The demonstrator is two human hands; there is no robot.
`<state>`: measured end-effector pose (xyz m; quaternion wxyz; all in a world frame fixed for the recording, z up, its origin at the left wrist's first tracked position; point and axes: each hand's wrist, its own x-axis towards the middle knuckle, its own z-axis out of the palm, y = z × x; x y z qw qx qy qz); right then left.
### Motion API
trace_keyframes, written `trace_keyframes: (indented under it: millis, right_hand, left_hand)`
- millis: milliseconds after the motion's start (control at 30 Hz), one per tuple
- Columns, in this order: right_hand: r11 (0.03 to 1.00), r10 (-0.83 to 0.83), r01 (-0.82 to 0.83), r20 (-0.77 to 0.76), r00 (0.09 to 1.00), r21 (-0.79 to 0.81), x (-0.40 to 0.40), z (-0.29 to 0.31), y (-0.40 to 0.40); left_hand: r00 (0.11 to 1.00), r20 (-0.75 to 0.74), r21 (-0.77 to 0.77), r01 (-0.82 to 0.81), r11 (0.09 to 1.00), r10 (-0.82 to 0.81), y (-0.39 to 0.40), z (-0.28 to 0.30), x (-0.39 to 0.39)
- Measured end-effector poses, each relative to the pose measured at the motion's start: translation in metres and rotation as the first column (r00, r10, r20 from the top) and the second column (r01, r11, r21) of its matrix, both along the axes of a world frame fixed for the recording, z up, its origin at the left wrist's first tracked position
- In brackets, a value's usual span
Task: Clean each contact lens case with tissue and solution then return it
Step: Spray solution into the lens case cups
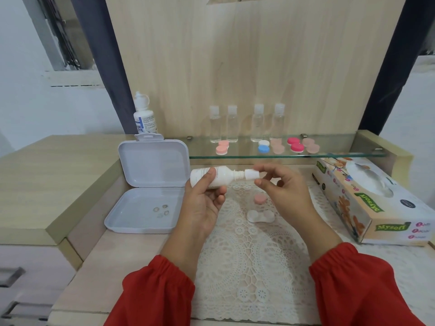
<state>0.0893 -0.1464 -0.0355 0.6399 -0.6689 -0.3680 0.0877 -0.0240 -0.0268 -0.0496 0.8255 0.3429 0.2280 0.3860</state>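
My left hand (pixel 204 203) grips a white solution bottle (pixel 221 177), held sideways above the lace mat (pixel 249 260). My right hand (pixel 286 188) pinches the bottle's white cap (pixel 250 174) at the nozzle end. Below my hands an open white contact lens case (pixel 260 216) lies on the mat, with a pink cap (pixel 260 198) just beyond it. Several more lens cases, pink (pixel 222 147), blue and white (pixel 263 146), peach (pixel 277 146), red (pixel 295 144) and another peach one (pixel 310 145), sit on the glass shelf (pixel 329 154).
An open white plastic box (pixel 131 222) with several lenses in it stands at the left. A tissue box (pixel 374 203) lies at the right. A second solution bottle (pixel 144 115) and several clear bottles (pixel 246 124) stand at the back against the wooden panel.
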Motion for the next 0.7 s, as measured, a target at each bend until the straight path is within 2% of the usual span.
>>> trace_keyframes:
  millis: [367,600,700]
  right_hand:
    - [0.999,0.032,-0.032,0.0,0.999,0.038,-0.001,-0.004,0.004]
    - [0.989,-0.027,0.029,0.017,0.999,-0.147,0.003,-0.007,0.002]
    - [0.983,-0.032,0.035,0.022,0.999,-0.177,0.005,-0.01,0.001]
  left_hand:
    - [0.999,-0.026,0.029,0.036,0.999,-0.035,-0.001,-0.001,0.001]
    - [0.995,-0.035,0.088,0.091,0.992,-0.088,-0.006,0.0,0.001]
    - [0.996,-0.032,0.079,0.083,0.993,-0.081,-0.005,-0.001,0.003]
